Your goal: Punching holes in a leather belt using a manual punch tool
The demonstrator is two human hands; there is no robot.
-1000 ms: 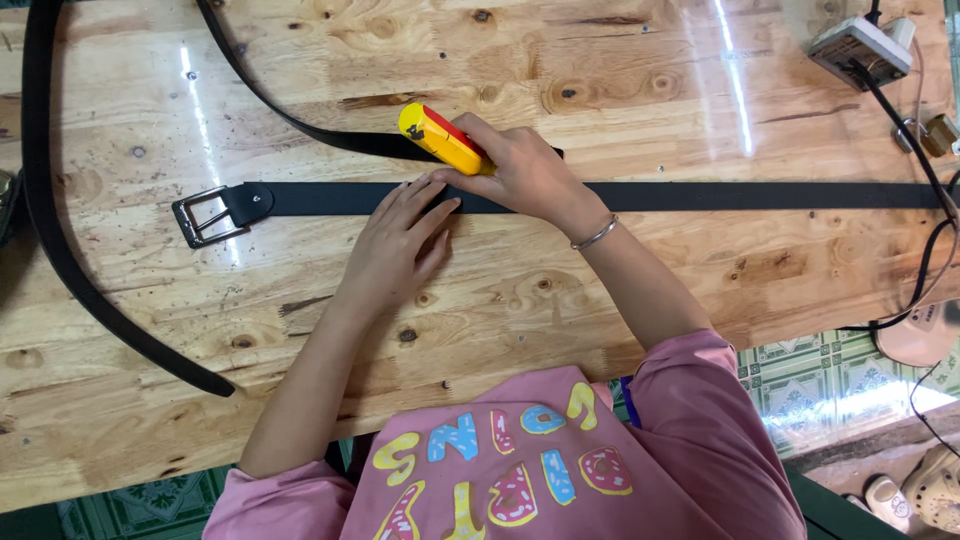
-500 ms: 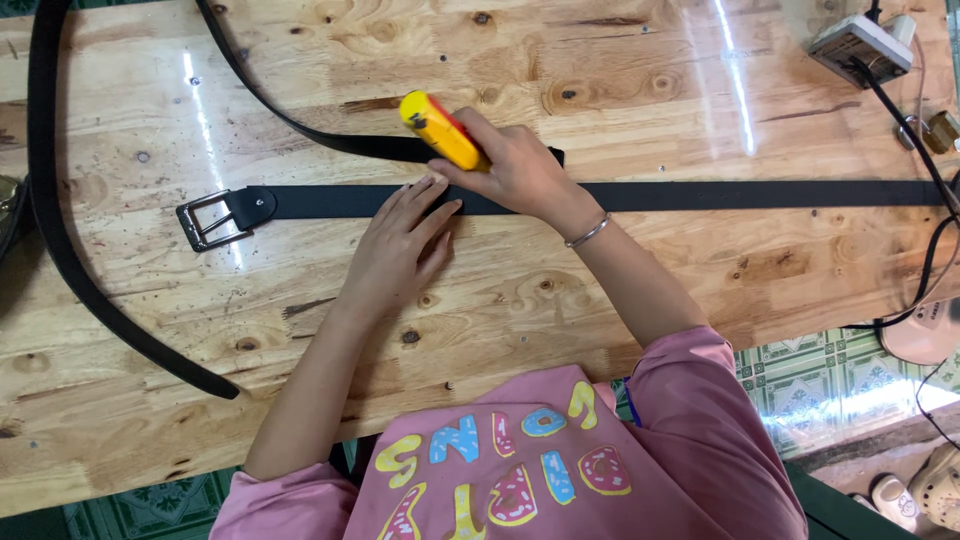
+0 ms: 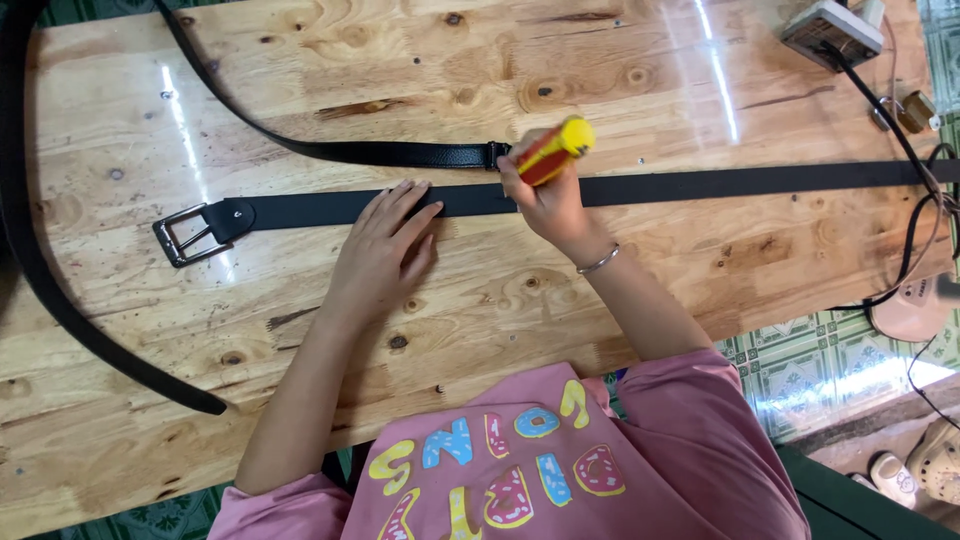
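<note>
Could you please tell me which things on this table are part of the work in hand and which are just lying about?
In use:
- straight black belt with its metal buckle, pressed flat by the left hand
- yellow and red tool, gripped in the right hand

Lying about:
- second black belt
- long black strap
- grey box
- black cable

Wooden table [image 3: 300, 90], knotted and glossy. At its far right corner a small grey box [image 3: 832, 28] with a black cable [image 3: 915, 180] trailing off the right edge. Beyond that edge, green patterned floor tiles [image 3: 820, 370].
</note>
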